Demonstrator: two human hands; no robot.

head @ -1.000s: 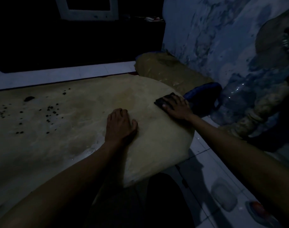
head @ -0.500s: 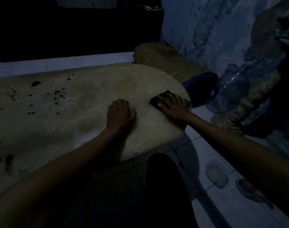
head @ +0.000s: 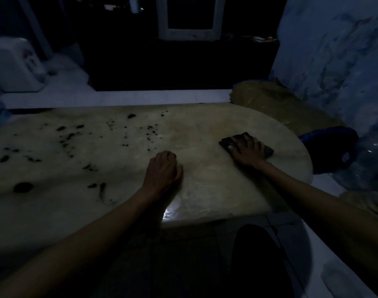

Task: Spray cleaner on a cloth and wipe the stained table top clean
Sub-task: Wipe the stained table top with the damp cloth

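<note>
A pale, rounded table top (head: 205, 130) fills the middle of the dim head view. Dark stains (head: 72, 136) are scattered over its left and centre. My right hand (head: 247, 150) lies flat on a dark folded cloth (head: 226, 143) near the table's right end, fingers spread over it. Resting on the table near the front edge is my left hand (head: 162, 171), fingers curled under, nothing in it. No spray bottle shows.
A brownish bundle (head: 276, 102) lies past the table's right end, with a dark blue container (head: 334, 147) next to it. A mottled blue wall (head: 334, 50) rises on the right. A white-framed object (head: 190, 33) stands at the back and a white box (head: 14, 65) at far left.
The camera has tilted up and turned left, so more of the stained left side shows. My right hand with the cloth stays near the table's right end. My left hand has not shifted.
</note>
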